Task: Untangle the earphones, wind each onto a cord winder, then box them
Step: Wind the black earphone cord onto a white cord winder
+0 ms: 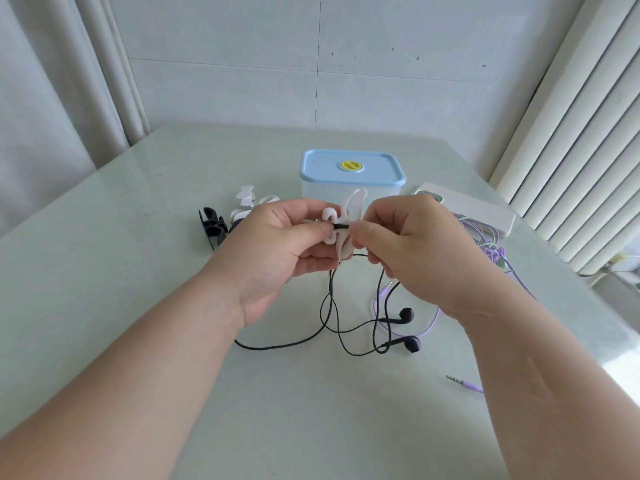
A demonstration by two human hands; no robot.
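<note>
Nearest: purple plug (463, 382) lies loose on the counter (138, 306), its cord running off toward the right edge, so there's a snag risk. Black cord (332, 327) hangs from the hands in slack crossing loops, with both buds (406, 315) lying on the counter. It looks light, limp and springy, so I'd feed it under slight tension, holding the cord and not the buds. Left grip (277, 244) holds the white winder (346, 220) above the counter, thumb on the black end laid across it. Right grip (398, 244) pinches that same end from the other side. The winder looks soft and bendy, so hold it by the body. Purple set (491, 244) sits bunched to the right, spare winders (212, 223) to the left. Box (351, 178) is just behind, lid on. There's open room front-left.
</note>
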